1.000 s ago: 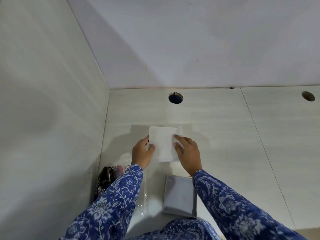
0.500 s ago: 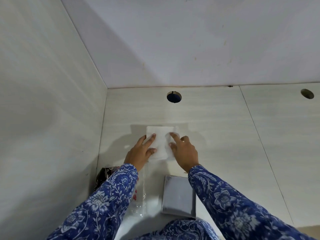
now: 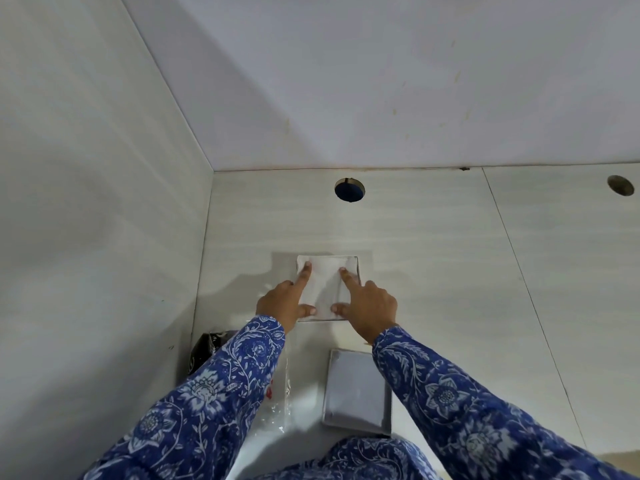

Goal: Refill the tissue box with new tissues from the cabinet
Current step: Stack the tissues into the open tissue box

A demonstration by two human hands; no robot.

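Note:
A white stack of tissues [image 3: 325,289] lies flat inside a shallow square tissue box [image 3: 357,271] on the pale counter, and the box's thin rim shows around the stack. My left hand [image 3: 285,303] rests on the stack's left side, its forefinger stretched toward the far corner and its thumb on the near edge. My right hand [image 3: 372,304] mirrors it on the right side. Both hands press down on the tissues without gripping them. The grey square lid [image 3: 356,393] of the box lies on the counter nearer to me.
An empty clear plastic wrapper [image 3: 278,396] lies under my left forearm, and a black packet [image 3: 206,348] sits in the left corner by the wall. The counter has a round hole [image 3: 349,189] behind the box and another hole [image 3: 620,185] at far right.
My hands went from holding the stack by its sides to lying on top of it with forefingers stretched out. The stack now sits lower, within the box's rim.

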